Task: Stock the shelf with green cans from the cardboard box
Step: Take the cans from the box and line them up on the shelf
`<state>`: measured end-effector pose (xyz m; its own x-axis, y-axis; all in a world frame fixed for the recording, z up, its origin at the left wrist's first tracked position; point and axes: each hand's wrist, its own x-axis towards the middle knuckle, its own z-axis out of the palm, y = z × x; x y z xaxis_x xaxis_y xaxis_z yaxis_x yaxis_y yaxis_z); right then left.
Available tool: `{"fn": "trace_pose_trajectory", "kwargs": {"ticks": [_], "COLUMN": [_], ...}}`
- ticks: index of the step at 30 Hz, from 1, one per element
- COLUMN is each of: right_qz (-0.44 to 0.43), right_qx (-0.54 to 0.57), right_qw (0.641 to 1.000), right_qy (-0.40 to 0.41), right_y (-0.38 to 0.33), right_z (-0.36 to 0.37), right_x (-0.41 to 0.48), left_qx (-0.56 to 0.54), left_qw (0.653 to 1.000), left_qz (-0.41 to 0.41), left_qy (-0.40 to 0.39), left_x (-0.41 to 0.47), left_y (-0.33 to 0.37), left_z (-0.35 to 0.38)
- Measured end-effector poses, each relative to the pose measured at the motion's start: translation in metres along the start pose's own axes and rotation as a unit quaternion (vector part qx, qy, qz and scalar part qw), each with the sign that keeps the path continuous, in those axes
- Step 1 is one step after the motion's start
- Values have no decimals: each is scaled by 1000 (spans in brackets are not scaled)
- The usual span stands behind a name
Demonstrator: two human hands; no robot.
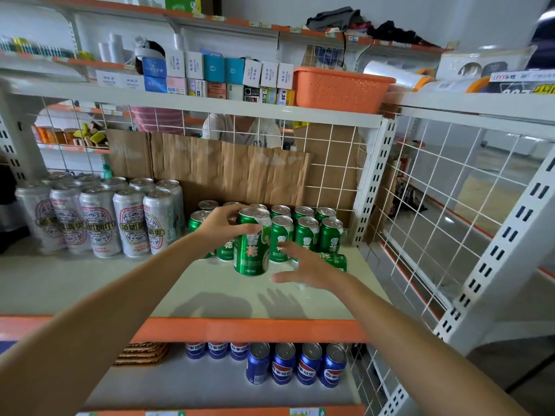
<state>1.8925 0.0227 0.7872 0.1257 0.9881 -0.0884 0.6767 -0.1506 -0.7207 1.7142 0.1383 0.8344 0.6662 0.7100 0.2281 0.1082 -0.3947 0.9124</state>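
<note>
My left hand (223,225) grips a green can (251,244) near its top and holds it upright just above the white shelf (228,292), in front of the green row. Several green cans (306,232) stand in two rows behind it at the shelf's right end. Another green can (335,261) lies on its side at the right, partly hidden by my right hand (303,265). That hand hovers with fingers spread beside the held can, touching nothing that I can see. The cardboard box is out of view.
Several tall silver cans (99,217) stand at the shelf's left. A wire grid (339,163) backed with cardboard closes the rear and right side. Blue cans (295,366) fill the shelf below. An orange basket (339,88) and small boxes sit above. A person stands behind the grid.
</note>
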Motion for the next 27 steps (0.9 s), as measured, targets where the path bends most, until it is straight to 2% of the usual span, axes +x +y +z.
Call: {"fn": "trace_pose_trajectory", "kwargs": {"ticks": [3,6,9,14,27], "right_qz": [18,-2,-27,-14,32], "right_qx": [-77,-139,-180,-259,-301], "right_qw": [997,990,982,965,953], "right_qy": [5,20,42,42,20], "right_y": [9,10,14,30,49], "right_z": [11,27,45,69,87], "right_x": [-4,-9,-7,3,7], "left_qx": [19,37,63,62,38], "left_qw": [999,998,994,993,991], "left_qz": [-22,-46,-72,-88,-122], "left_qy": [13,27,44,51,41], "left_x": [-3,-8,-11,-18,-28], "left_y": [-15,-30,-43,-59,-83], "left_z": [-14,-25,-35,-47,-68]}}
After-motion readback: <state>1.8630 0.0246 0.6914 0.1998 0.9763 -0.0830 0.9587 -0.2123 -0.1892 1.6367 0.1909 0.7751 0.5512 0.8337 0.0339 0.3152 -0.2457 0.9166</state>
